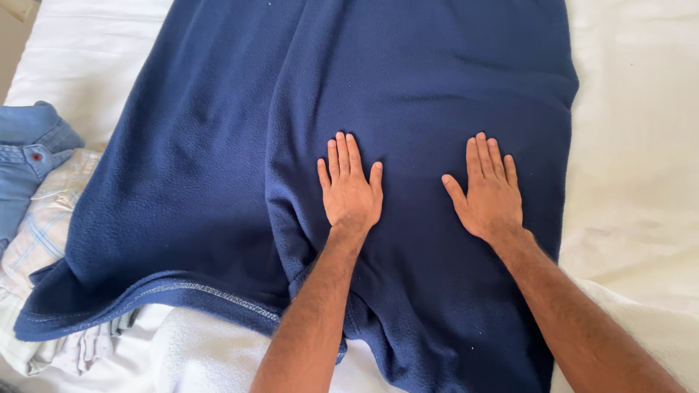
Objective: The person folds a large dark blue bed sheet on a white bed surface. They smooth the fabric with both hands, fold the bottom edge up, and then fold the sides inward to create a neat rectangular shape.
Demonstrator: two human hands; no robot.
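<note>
Fingers (342, 149) of left hand (351, 191) held close together, thumb splayed out, palm flat on navy fleece blanket (218, 160). Right hand (489, 193) same: fingers nearly together, thumb out toward 9 o'clock, palm pressed flat, gripping nothing. Hands side by side, well apart, both on the folded top layer of the blanket. Blanket spread over white bed sheet (633, 145), filling frame centre from 12 down to 6 o'clock; soft napped texture, stitched hem along the lower edge at 7 o'clock. Fold ridge running up from left wrist toward 12. At 9 o'clock: blue denim garment (29, 145) with a small red button, beside it a pale checked shirt (44, 225), partly under the blanket's corner. White towelling cloth (204, 349) at 6–7 o'clock below the hem.
</note>
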